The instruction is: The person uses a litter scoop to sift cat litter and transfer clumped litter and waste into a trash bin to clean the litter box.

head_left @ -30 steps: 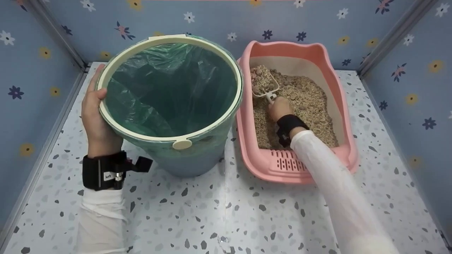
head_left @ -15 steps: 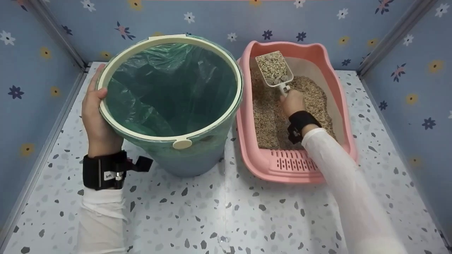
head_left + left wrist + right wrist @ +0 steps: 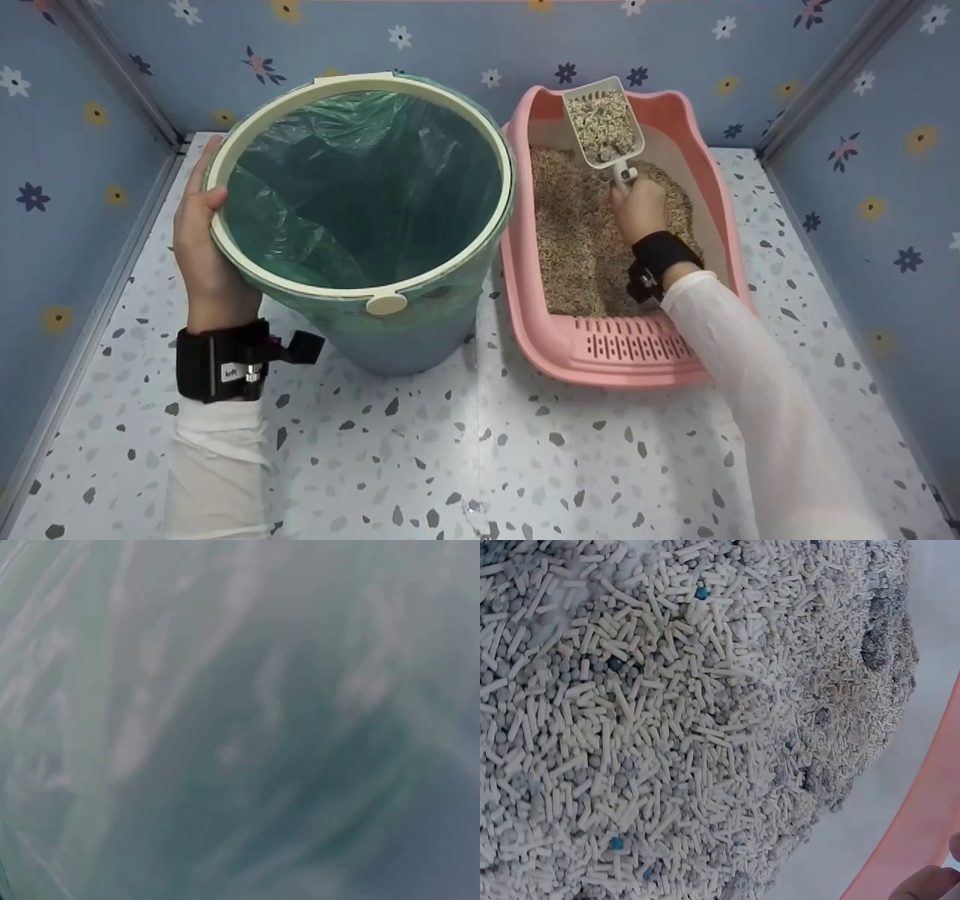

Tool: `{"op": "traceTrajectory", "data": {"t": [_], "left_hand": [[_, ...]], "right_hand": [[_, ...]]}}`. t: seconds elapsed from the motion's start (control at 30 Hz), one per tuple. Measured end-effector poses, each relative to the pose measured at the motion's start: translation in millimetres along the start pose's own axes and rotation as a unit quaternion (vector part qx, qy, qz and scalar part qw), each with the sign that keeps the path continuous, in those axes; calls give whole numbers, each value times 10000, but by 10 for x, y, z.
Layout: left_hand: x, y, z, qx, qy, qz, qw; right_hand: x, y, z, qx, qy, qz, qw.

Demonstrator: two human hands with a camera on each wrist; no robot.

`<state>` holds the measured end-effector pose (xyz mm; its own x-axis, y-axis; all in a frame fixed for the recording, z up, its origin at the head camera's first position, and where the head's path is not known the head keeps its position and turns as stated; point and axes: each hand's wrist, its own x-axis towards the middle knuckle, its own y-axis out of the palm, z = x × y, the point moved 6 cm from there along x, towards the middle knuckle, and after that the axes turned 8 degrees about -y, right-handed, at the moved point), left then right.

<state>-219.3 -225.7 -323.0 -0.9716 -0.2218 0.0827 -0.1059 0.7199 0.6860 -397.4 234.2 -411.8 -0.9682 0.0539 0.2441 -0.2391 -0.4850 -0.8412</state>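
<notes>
Farther back and a little to the right than half a second ago, the scoop (image 3: 604,126) now overlaps the litter box's far rim in the head view, and the right hand has gone with it; the left hand (image 3: 214,244) and bin (image 3: 409,341) look unmoved. Starting at the left, the black wrist strap (image 3: 196,365) bears a white label (image 3: 230,373) reading "left", the only writing I can make out. That hand's fingers lie straight along the bin's outer side, thumb tip at the cream ring (image 3: 505,176). It seems to steady the bin more than clasp it, so a knock at the ring could shift the bin or loosen the green liner (image 3: 360,142). Next, just right of the bin, stands the pink litter box (image 3: 529,300), its litter (image 3: 570,259) spread beneath the scoop. Above it, the right hand (image 3: 641,208) has its fingers curled round the scoop's handle. The loaded head is judged the weak point: a tilt, a hard shake or a bump against the box's wall could throw pellets onto the speckled surface (image 3: 420,465), and carrying it leftward across the gap could spill some between box and bin.
</notes>
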Motion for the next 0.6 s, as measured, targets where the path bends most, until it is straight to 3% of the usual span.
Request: {"op": "traceTrajectory", "data": {"t": [0.3,0.6], "left_hand": [[6,-13,-15,266,-2,-52,9996],[3,-13,-8,123,-35,-17,9999]], "right_hand": [[3,-173,4,153,-246,-335,9990],[-27,-246,4,132,-374,-95,9992]]}}
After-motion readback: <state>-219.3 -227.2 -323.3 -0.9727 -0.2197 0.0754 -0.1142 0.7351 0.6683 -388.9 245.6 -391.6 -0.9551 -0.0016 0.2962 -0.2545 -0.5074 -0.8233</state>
